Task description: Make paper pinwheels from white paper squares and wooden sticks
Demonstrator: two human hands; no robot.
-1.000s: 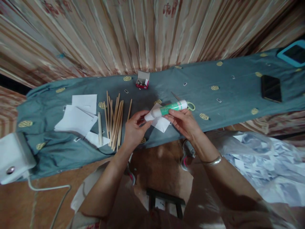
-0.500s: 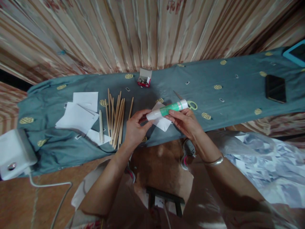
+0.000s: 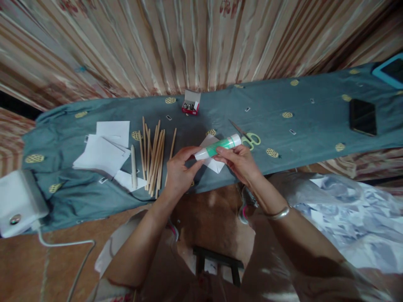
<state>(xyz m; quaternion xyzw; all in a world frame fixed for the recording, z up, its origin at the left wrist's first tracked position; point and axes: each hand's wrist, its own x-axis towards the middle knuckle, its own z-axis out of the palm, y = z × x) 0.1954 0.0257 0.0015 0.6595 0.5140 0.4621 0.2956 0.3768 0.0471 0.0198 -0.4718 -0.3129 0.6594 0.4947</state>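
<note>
My right hand (image 3: 238,161) grips a green and white glue stick (image 3: 220,146), held almost level above the cloth. My left hand (image 3: 180,170) pinches the white cap end of the same glue stick with thumb and fingers. Under the stick lies a small white folded paper (image 3: 215,164). A bundle of thin wooden sticks (image 3: 153,159) lies just left of my left hand. A silver bangle sits on my right wrist.
A blue-grey patterned cloth (image 3: 283,100) covers the work surface. White paper squares (image 3: 103,153), a rolled paper tube (image 3: 133,166), green-handled scissors (image 3: 247,136), a small red box (image 3: 189,103), a black phone (image 3: 362,117) and a blue-cased device (image 3: 388,70) lie on it. A white box with cable (image 3: 17,203) sits left.
The glue stick and my right hand have shifted slightly left and down, uncovering the scissors. My left hand stays at the cap end.
</note>
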